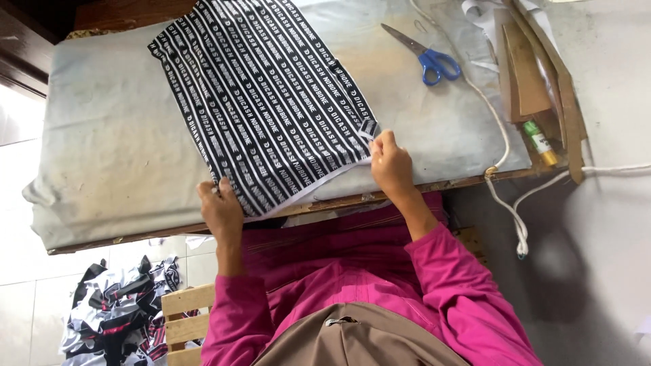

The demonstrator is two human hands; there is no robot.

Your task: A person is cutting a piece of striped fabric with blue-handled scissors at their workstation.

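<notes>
A black fabric piece with white stripes and printed lettering (264, 102) lies flat on a grey cloth-covered table (102, 149). My left hand (220, 210) presses on the fabric's near left corner, fingers curled over its edge. My right hand (390, 163) pinches the fabric's near right corner between thumb and fingers. Both arms wear pink sleeves.
Blue-handled scissors (427, 57) lie on the table beyond my right hand. A white cord (498, 135) runs across the table's right side and hangs off the edge. Cardboard strips (536, 68) and a green-yellow tube (540, 142) sit at the right. Fabric scraps (119, 312) lie on the floor.
</notes>
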